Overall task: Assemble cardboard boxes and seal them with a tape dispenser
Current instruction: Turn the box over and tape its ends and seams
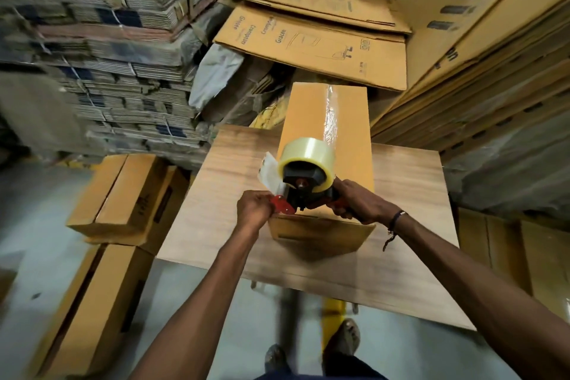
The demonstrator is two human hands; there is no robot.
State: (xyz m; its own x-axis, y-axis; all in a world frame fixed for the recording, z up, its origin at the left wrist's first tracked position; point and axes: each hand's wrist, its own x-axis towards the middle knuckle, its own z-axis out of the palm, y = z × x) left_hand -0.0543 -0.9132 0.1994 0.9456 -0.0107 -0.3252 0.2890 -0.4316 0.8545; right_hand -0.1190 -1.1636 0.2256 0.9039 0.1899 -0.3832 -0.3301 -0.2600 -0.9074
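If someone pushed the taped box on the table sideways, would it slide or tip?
The cardboard box lies long and low on the table, so it would probably slide. It likely feels light for its size, and its far end overhangs the edge, so it might drop off.

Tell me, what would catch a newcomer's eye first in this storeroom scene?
First, the tape dispenser with its big clear roll, held over the near end of a long cardboard box on a wooden table: the right hand grips its handle, the left hand pinches its red front end. A shiny tape strip runs along the box top. Bundled flat cartons tower at left.
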